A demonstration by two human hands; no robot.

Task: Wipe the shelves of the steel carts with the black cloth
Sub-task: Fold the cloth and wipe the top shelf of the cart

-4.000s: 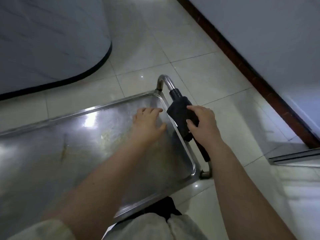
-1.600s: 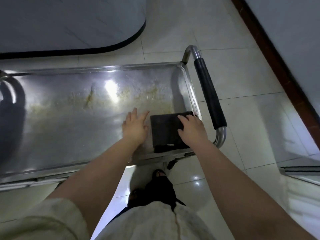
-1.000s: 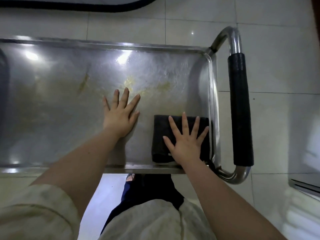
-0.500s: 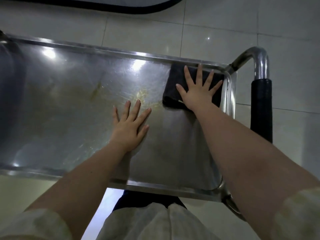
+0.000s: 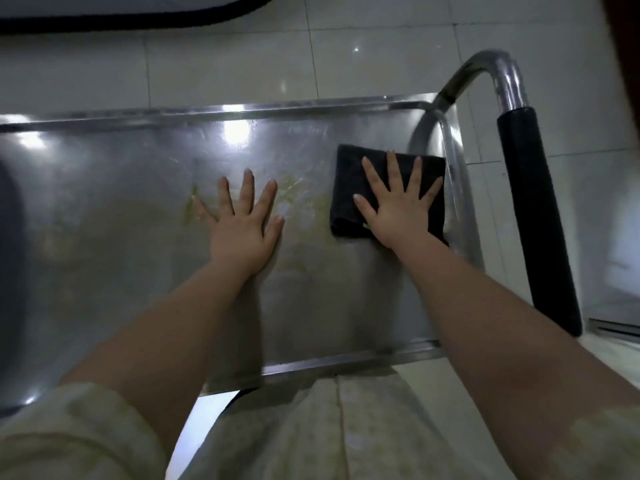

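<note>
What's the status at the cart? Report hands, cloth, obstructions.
Left hand flat, open, on the steel shelf. Right hand flat, pressing the black cloth at the shelf's right end. Yellowish residue between the hands; no object in the path.

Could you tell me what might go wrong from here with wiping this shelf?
The black cloth under the right hand sits by the right rim, while the yellowish smears lie further left; short strokes could miss them. The left hand presses flat on the steel shelf, so it may leave prints or shield a patch.
</note>
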